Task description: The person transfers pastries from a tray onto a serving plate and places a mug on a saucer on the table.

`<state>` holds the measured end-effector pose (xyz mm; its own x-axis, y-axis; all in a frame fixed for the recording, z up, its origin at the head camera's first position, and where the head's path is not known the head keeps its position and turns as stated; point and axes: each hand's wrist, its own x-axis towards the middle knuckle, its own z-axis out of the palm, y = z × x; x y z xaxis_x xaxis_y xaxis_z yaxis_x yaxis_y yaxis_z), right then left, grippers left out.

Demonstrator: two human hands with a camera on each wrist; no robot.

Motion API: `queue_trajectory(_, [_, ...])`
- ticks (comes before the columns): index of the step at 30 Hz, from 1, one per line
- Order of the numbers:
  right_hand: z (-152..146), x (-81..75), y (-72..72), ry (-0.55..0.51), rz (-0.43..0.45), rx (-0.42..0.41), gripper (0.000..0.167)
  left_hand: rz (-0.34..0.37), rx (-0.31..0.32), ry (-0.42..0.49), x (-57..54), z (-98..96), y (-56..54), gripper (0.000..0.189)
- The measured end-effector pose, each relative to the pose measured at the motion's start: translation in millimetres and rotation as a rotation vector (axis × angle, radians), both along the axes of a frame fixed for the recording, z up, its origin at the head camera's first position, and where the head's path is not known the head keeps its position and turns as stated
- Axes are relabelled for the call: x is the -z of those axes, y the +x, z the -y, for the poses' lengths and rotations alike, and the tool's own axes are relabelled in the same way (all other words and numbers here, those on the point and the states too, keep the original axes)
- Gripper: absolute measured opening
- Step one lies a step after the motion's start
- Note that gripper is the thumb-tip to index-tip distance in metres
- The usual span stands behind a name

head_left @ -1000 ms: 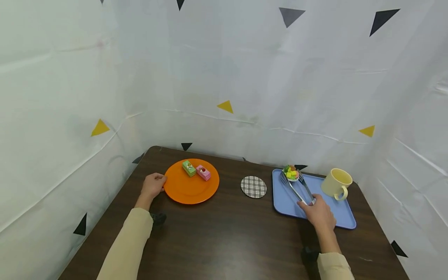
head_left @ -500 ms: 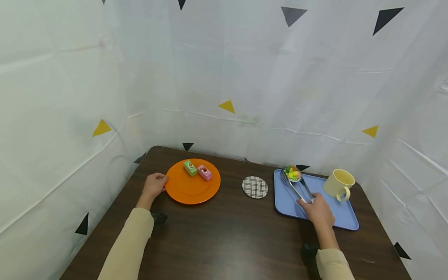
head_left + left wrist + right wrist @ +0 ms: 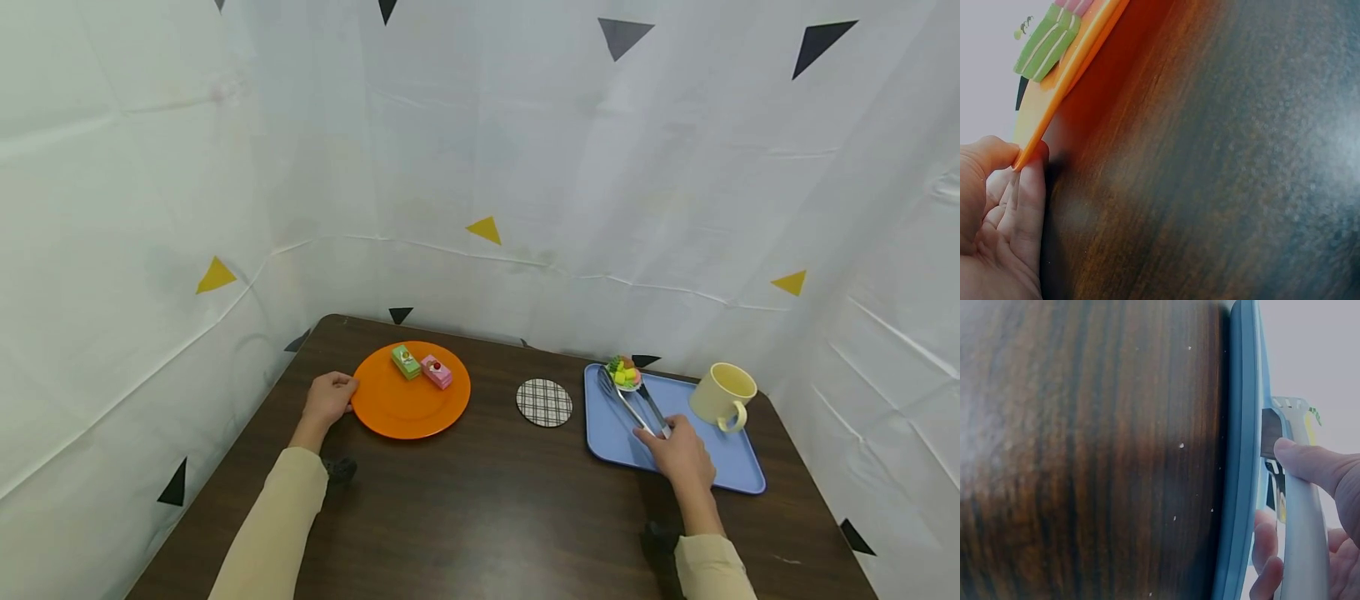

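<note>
Round the back and sides hangs creased white sheeting [image 3: 540, 150], marked with black, grey and yellow triangles. Below it spreads the dark, glossy, wood-grained worktop [image 3: 480, 517], round-cornered, a broad stretch of it reaching toward the person. Near its right back edge lies the flat blue tray [image 3: 737, 463] with a raised rim; near the left edge, the smooth orange plate [image 3: 405, 412]. The left hand [image 3: 327, 398] pinches the plate's thin rim, thumb above and fingers beneath, just as a second ago. The right hand [image 3: 684, 454] grasps the silvery tongs [image 3: 633, 409] over the tray, their arms now slightly closer together than before. The pale yellow mug [image 3: 712, 402] stands on the tray. Between plate and tray lies the round plaid coaster [image 3: 543, 402], a strip of wood on either side. The knobbly, multicoloured food pile [image 3: 625, 374] sits between the tong heads; contact cannot be told. On the plate's far half, the green block [image 3: 406, 361] and pink block [image 3: 437, 372] lie just beside each other.
</note>
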<state>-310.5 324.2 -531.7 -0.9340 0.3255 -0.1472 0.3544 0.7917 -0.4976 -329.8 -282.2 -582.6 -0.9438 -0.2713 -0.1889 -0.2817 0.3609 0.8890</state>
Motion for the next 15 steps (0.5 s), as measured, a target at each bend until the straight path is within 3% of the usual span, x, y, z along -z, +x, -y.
queue_trajectory(15, [0,-12.2,7.2,-0.014,-0.027,-0.015,0.083,0.014,0.003,-0.028,0.4,0.2,-0.7,0.042])
